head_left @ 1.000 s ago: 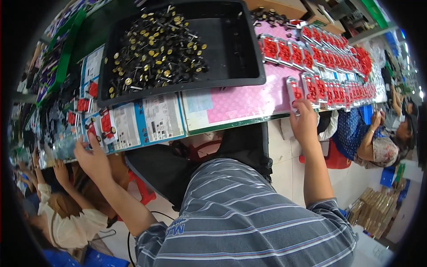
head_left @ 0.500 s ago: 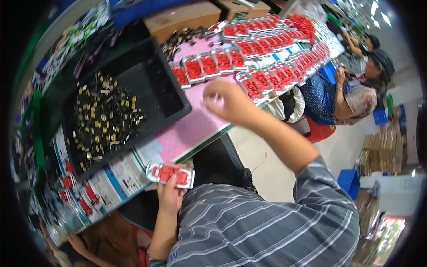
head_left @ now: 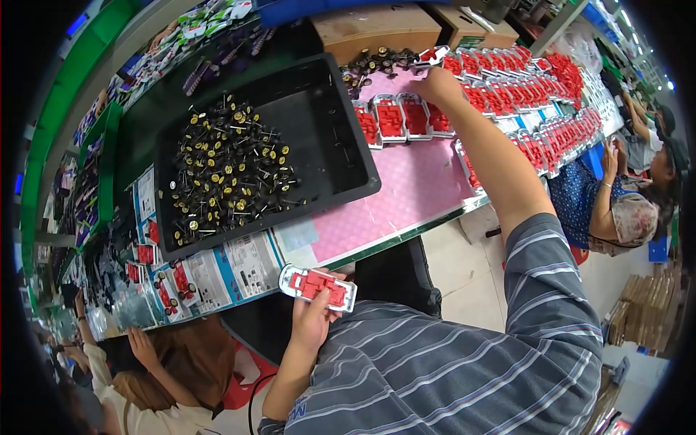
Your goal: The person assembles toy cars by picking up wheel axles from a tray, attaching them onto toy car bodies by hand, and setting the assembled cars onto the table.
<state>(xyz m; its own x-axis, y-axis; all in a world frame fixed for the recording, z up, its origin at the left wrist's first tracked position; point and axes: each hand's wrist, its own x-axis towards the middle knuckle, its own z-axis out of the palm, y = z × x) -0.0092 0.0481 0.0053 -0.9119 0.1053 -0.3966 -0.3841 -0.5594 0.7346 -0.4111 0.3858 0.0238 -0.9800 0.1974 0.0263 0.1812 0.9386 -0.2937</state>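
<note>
My left hand (head_left: 312, 324) grips a toy car body (head_left: 319, 286), white-rimmed with a red inside, just off the table's front edge. My thumb presses on its red side. Stretched out to the far side, my right hand (head_left: 439, 88) is over the rows of toy car bodies, close to a tilted red-and-white car body (head_left: 433, 56) and a heap of small black wheels (head_left: 380, 64). Its fingertips are hidden behind the hand. Nearest below it stands a short row of red-and-white car bodies (head_left: 390, 118) on the pink mat (head_left: 391, 192).
A big black tray (head_left: 341, 185) holds many wheel pieces on thin axles (head_left: 228, 174). Cardboard boxes (head_left: 377, 27) line the back. Cars with wheels (head_left: 165, 291) lie at the left front, where a co-worker's hand (head_left: 143, 348) rests. Another person (head_left: 602, 196) sits at the right.
My right hand has moved farther away across the table, from above the pink mat to the far car rows. My left hand still holds the car body. The view has shifted left.
</note>
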